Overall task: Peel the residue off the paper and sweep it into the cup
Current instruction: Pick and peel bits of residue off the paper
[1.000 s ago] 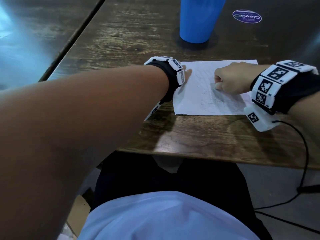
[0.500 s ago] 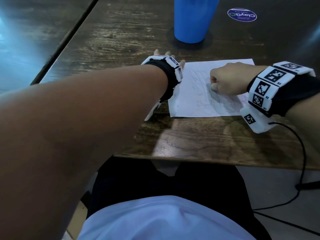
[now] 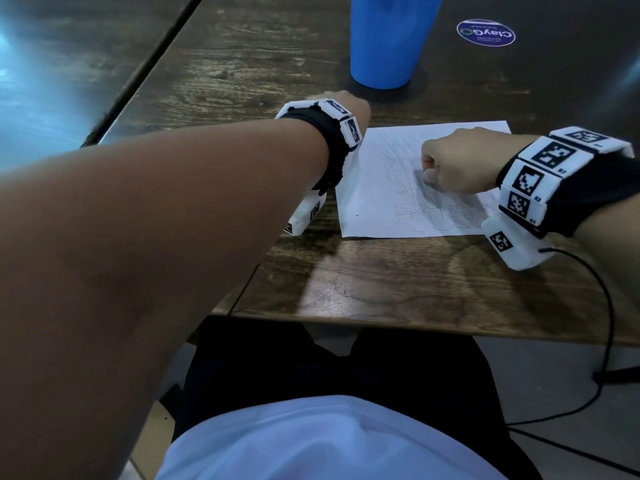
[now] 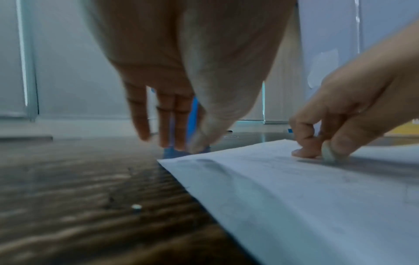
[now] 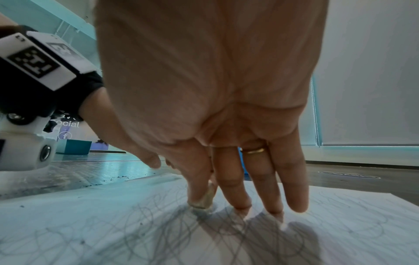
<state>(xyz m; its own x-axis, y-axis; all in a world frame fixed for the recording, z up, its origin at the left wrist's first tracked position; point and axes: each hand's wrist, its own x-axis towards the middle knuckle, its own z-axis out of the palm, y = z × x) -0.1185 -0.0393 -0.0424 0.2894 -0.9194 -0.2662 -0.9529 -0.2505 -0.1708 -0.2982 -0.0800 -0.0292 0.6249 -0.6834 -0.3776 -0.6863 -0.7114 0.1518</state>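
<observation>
Pinching a small pale eraser [image 3: 430,180] against the scribbled sheet of paper [image 3: 381,209], the right hand [image 3: 453,164] in the head view sits with fingers curled near the sheet's middle, while the left hand [image 3: 349,107] lies past the paper's far left corner, nearer of the two to the one blue cup [image 3: 388,39], which stands upright beyond both on the wooden table [image 3: 398,289]. In the left wrist view the left hand [image 4: 181,80] hangs with fingers loosely spread and straight, holding nothing, its tips at the paper's [image 4: 294,197] corner; a few dark crumbs and one pale speck of residue [image 4: 136,206] lie on the wood to the hand's near left, off the sheet. In the right wrist view the right hand's [image 5: 215,107] thumb and forefinger press the eraser [image 5: 204,200] onto the pencil scribble [image 5: 158,233], the other three fingers resting on the sheet beside it; more dark crumbs [image 5: 118,177] dot the table beyond the paper's edge, toward the left hand. Sweeping would likely run away from the person toward the cup.
</observation>
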